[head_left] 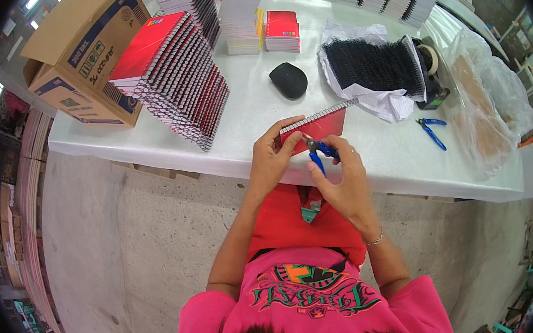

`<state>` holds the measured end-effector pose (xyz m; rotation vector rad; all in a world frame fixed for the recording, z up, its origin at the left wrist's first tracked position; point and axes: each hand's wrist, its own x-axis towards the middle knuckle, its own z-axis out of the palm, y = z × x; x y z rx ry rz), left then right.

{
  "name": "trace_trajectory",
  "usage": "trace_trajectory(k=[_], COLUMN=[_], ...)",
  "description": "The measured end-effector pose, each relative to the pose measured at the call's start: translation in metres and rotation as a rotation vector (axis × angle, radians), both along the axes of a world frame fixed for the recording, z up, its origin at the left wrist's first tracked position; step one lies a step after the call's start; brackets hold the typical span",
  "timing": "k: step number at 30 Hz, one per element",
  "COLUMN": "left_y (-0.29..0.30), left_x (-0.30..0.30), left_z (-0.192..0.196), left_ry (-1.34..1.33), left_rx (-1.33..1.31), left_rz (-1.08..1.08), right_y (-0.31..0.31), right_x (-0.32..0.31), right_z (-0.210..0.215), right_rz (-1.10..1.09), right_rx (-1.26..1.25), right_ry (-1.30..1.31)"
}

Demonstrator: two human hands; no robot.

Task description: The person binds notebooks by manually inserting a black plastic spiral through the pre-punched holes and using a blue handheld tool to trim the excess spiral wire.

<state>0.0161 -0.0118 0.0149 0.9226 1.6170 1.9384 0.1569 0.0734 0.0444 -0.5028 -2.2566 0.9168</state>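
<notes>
My left hand (270,155) grips the near end of a red spiral-bound notebook (322,123) held over the front edge of the white table (249,117). My right hand (342,175) holds blue-handled pliers (317,150), their jaws at the notebook's wire binding near my left thumb. Both hands are close together, just above my lap.
A slanted stack of red notebooks (171,73) lies at the left beside a cardboard box (86,55). A black oval object (288,79), a pile of black wire coils (372,63) on white paper, a tape dispenser (429,67), spare blue pliers (431,130) and clear bags (485,100) sit on the table.
</notes>
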Motion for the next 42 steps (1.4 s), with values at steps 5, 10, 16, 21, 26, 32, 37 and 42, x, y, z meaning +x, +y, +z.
trace_trajectory(k=[5,10,16,21,26,32,37,42], left_y=[-0.003,0.000,-0.006,-0.007,-0.012,-0.013,-0.016,-0.022], left_x=[0.002,0.008,0.008,0.011,0.012,0.015,0.019,0.025], left_z=[-0.006,-0.003,-0.001,0.002,0.003,0.004,0.009,0.024], left_ry=[-0.146,-0.036,-0.103,-0.015,0.086,0.202,0.405,0.350], left_rx=[-0.040,0.061,-0.046,-0.098,-0.194,-0.219,-0.232,-0.321], left_rz=[-0.041,-0.017,-0.039,0.050,0.047,0.149,0.235,0.207], right_y=[-0.006,-0.005,-0.006,-0.007,-0.010,-0.014,-0.018,-0.003], right_x=[-0.005,-0.003,-0.002,-0.004,-0.006,-0.006,-0.002,0.002], right_z=[-0.009,-0.007,-0.006,-0.007,-0.007,-0.013,-0.006,0.010], right_rz=[0.016,-0.019,-0.007,-0.004,-0.003,0.007,0.116,0.595], right_rx=[0.045,0.021,0.095,0.180,0.159,0.173,-0.208,-1.431], right_ry=[0.006,0.011,0.017,0.018,0.012,0.028,-0.004,0.014])
